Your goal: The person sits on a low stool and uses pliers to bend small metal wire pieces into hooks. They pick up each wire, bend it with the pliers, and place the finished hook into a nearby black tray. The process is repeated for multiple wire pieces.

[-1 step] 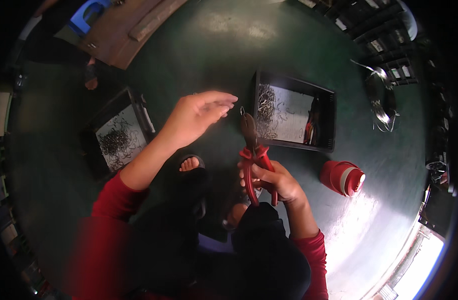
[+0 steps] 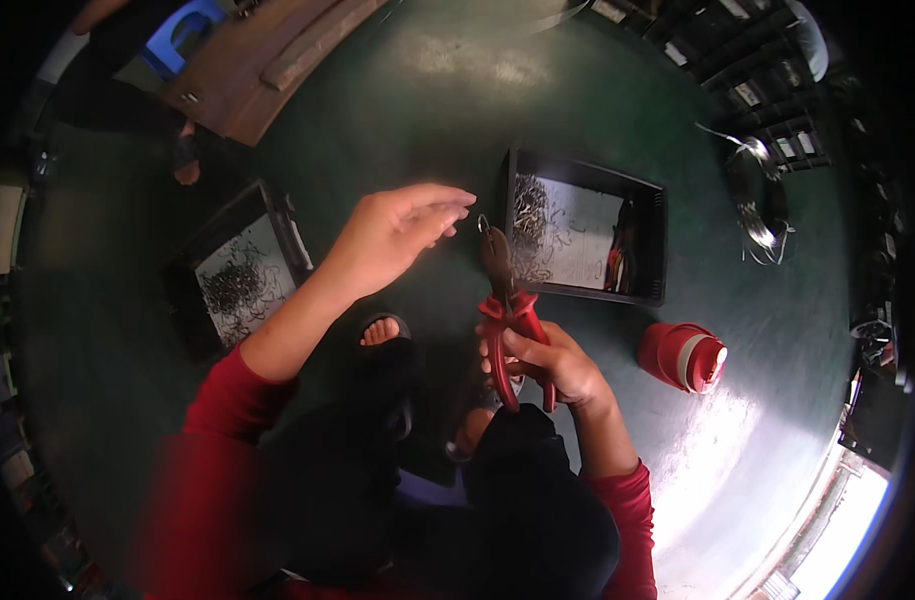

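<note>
Pliers (image 2: 502, 275), red-handled: being held beside the left wall of the black box (image 2: 590, 292), overlapping its near left corner in this view. Being grasped low on the handles by the right hand (image 2: 563, 368), with fingers curling around them, presumably for leverage. Pointing toward the far end of the box, with long axis running almost parallel to its left wall and leaning slightly outward at the tip. Showing a small bent wire (image 2: 483, 223) at the tip; impossible to tell whether pinched. Hovering farther left of the box with fingers released and extending toward the wire, not touching it: left hand (image 2: 398, 230), apparently leaving the jaws room. Lying inside the box at opposite sides, probably for separation: metal bits (image 2: 530, 210) leftward, tools (image 2: 619, 258) rightward. Resting well left of the box, also containing bits: second box (image 2: 281, 225). Resting near its lower right corner: red cup (image 2: 668, 355). Lying beyond its right wall: wire coil (image 2: 761, 235).
</note>
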Action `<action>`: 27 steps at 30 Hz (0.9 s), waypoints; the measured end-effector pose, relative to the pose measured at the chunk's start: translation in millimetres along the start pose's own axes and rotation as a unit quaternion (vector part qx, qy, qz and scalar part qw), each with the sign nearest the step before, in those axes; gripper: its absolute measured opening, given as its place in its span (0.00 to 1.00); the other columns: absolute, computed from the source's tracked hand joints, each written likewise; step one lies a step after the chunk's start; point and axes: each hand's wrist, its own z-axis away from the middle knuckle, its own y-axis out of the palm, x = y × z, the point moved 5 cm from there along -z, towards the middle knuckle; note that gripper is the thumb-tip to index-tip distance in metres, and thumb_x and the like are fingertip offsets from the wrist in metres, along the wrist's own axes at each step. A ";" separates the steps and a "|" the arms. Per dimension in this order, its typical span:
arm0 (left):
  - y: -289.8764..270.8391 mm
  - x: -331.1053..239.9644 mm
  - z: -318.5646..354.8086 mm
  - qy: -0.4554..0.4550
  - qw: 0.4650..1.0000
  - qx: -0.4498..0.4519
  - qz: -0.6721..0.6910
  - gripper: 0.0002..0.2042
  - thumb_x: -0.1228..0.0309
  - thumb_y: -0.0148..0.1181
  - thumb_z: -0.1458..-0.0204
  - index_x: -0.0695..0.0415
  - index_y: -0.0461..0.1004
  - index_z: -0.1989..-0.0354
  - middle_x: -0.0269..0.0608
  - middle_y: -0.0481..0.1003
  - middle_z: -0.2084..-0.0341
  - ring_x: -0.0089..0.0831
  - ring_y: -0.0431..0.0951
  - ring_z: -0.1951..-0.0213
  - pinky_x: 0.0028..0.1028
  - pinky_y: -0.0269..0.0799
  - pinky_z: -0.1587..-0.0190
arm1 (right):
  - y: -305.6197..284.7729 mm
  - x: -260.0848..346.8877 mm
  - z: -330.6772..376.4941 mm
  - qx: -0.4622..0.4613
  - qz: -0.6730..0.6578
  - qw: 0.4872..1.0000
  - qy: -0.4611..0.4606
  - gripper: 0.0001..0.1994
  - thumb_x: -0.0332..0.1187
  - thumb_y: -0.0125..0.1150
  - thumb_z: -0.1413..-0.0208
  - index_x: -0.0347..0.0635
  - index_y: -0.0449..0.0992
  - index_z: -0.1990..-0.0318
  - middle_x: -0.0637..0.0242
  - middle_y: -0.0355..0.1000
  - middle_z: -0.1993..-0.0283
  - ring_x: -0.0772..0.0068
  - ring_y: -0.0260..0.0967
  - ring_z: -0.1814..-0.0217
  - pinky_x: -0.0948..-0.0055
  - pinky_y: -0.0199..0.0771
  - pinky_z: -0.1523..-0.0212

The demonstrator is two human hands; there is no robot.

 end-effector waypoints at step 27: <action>-4.8 -182.5 77.2 0.251 0.968 0.021 0.009 0.10 0.72 0.61 0.43 0.60 0.79 0.55 0.34 0.79 0.63 0.19 0.76 0.60 0.23 0.72 0.56 | 99.1 79.6 137.3 0.203 0.077 0.975 -0.053 0.30 0.48 0.56 0.38 0.35 0.61 0.37 0.58 0.69 0.48 0.60 0.71 0.47 0.54 0.73 0.48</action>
